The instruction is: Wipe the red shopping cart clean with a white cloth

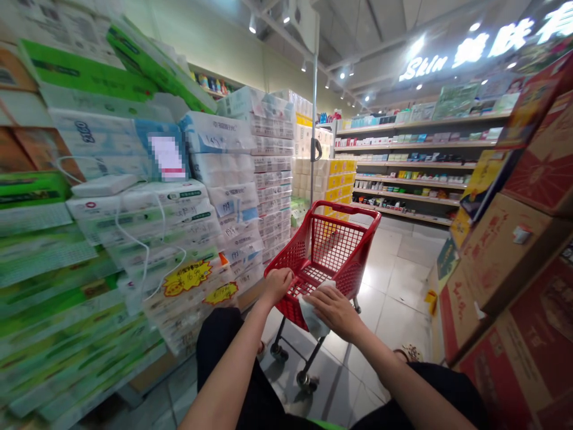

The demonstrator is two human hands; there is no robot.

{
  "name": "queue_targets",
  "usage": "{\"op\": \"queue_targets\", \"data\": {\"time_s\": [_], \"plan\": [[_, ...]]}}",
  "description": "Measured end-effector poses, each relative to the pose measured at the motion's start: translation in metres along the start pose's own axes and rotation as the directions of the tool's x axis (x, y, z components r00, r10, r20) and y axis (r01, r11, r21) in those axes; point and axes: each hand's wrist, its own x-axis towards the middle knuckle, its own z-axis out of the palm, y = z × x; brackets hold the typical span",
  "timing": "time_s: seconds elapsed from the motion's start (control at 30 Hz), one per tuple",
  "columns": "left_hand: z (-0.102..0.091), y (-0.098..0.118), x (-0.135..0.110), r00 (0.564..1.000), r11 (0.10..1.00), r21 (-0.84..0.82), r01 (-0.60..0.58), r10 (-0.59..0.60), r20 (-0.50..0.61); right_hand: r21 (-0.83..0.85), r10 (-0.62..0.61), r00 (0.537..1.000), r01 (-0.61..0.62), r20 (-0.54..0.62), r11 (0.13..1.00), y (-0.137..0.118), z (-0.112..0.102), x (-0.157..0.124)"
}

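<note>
A red plastic shopping cart (342,242) on wheels stands right in front of me, between my knees. My left hand (277,286) is closed over the near rim of its basket, at the left. To the right, my right hand (335,306) presses a white cloth or tissue (316,316) against the same near edge, fingers bent over it. Part of the white piece hangs down outside the basket. The cart's basket holds nothing that I can see.
Tall stacks of packaged tissue (233,197) rise close on the left, with a white cable and yellow price tags (188,278). Cardboard cartons (504,251) crowd the right side. Stocked shelves (412,143) line the back, beyond a tiled floor (398,269) and a metal pole (314,107).
</note>
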Motion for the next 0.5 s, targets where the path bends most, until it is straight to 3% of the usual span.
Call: {"op": "queue_targets", "data": {"time_s": [0.1, 0.27, 0.4, 0.5], "plan": [[-0.001, -0.001, 0.001, 1.000, 1.000, -0.021, -0.002, 0.002, 0.004, -0.034, -0.002, 1.000, 0.003, 0.023, 0.999, 0.037, -0.003, 0.005], [-0.002, 0.002, 0.002, 1.000, 0.999, -0.029, 0.021, -0.021, 0.017, -0.115, 0.211, 0.977, -0.212, -0.018, 0.971, 0.092, -0.012, -0.005], [-0.002, 0.013, 0.003, 0.997, 0.998, -0.003, 0.069, -0.069, -0.016, -0.112, 0.272, 0.961, -0.275, -0.038, 0.955, 0.099, -0.008, -0.013], [0.004, 0.036, -0.003, 0.992, 0.994, -0.023, 0.109, -0.111, -0.065, -0.098, 0.288, 0.956, -0.292, -0.050, 0.951, 0.092, -0.004, -0.012]]}}
